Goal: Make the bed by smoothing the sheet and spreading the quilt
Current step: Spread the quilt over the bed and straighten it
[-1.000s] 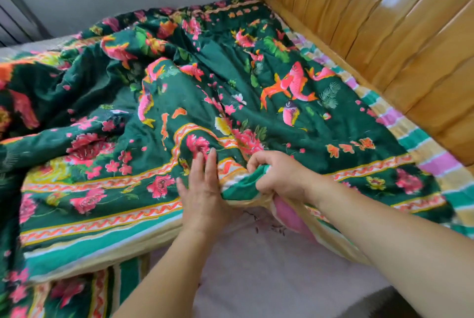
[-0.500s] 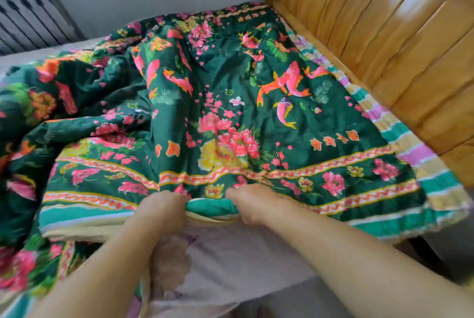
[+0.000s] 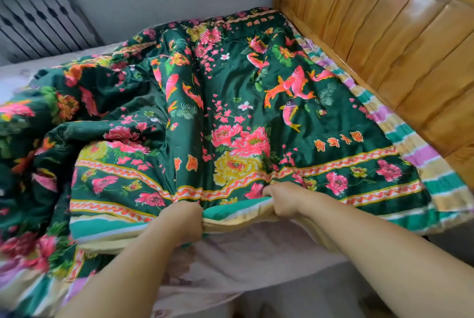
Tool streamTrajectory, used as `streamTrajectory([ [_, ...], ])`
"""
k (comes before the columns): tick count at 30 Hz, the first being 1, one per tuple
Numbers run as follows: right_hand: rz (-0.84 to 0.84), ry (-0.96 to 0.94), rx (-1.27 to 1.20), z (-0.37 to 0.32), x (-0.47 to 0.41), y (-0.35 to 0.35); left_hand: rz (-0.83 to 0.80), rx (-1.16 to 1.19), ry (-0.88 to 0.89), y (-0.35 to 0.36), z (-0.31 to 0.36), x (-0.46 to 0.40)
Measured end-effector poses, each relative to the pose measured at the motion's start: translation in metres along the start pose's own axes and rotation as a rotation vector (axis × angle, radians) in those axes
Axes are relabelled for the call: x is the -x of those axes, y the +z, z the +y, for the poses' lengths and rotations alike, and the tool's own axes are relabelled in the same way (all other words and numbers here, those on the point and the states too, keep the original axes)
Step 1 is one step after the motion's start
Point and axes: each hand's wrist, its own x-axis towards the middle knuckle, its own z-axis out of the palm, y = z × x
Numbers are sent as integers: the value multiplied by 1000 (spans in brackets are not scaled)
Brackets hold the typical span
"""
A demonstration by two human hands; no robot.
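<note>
Hands update: I see left hand (image 3: 183, 222) and right hand (image 3: 283, 201) now both fisted on the quilt (image 3: 230, 102) hem, dragged toward the near bed edge, pink sheet (image 3: 251, 253) exposed, left side bunched.

Most of the pink sheet (image 3: 256, 253) lies hidden under the quilt (image 3: 230, 102), whose left part runs off the edge, blurred. Both hands' fingertips are tucked out of sight in the quilt's near hem. The wooden headboard (image 3: 397, 48) is cut off at right.
</note>
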Motion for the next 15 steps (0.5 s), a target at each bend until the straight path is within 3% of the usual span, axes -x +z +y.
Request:
streamTrajectory([
  [4,94,93,97,17,6,13,17,13,-8,7,-1,2],
  [10,-200,57,80,16,20,31,-82,-34,0,23,4,7],
  [15,-290,18,97,10,22,16,-152,-99,-2,19,4,6],
])
